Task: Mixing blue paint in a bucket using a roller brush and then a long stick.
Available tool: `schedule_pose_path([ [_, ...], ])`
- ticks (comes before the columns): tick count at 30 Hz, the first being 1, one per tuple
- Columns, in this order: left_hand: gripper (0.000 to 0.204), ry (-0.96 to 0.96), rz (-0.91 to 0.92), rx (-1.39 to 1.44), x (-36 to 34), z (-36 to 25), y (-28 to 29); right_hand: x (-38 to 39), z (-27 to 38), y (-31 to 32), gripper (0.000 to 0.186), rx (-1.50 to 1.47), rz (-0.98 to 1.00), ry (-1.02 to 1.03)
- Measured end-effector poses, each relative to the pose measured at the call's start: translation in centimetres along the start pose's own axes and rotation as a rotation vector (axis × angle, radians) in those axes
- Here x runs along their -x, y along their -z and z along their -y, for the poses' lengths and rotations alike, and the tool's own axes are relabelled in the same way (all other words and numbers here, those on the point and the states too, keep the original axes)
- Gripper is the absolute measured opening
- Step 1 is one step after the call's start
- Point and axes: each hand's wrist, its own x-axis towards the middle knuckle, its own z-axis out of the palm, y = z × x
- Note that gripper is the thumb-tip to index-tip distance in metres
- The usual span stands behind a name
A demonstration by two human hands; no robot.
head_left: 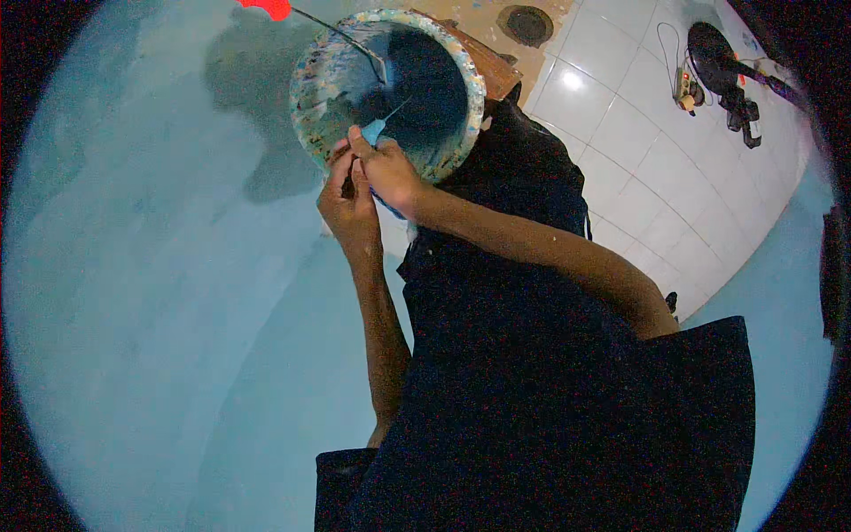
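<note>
Gripping a pale-blue pointed tool (375, 130) with right hand (393, 176)
Holding left hand (351, 211) alongside, its grip unclear, at a paint-spattered bucket (477, 89)

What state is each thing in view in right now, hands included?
Left hand, fingers bent beside the right hand; grip partly hidden
Right hand, closed on the light-blue tool
Light-blue tool, held, thin tip over the basin
Basin, open, rim spotted with colours; fill unclear
Red-handled tool, not held, rod slanting over the rim
Small corded box, on the tiles; power unclear
Round black long-handled object, on the tiles
</note>
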Motion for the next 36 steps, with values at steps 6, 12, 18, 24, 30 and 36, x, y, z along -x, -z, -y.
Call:
schedule_pose_path([
  [6,0.019,-0.065,-0.043,0.053,0.3,1.9,-0.7,1.2,1.3,-0.5,0.046,0.047,-0.141,-0.071],
  [12,0.018,0.077,-0.112,0.069,-0.6,3.1,-1.2,1.2,1.5,-0.8,0.042,-0.139,-0.042,-0.031],
  [18,0.021,0.285,-0.065,0.481,-1.4,2.4,-1.7,2.2,2.6,-0.5,0.038,-0.217,-0.061,-0.001],
  [24,0.022,0.318,-0.11,0.553,-1.4,2.7,-2.3,1.6,2.1,0.0,0.032,-0.245,-0.131,0.085],
  [30,0.021,0.223,-0.119,0.496,-0.7,3.4,-2.8,1.6,2.4,-0.1,0.024,-0.302,-0.188,0.062],
  [36,0.024,0.216,-0.094,0.565,-0.6,3.3,-2.6,1.2,2.4,-0.1,0.021,-0.299,-0.21,0.048],
])
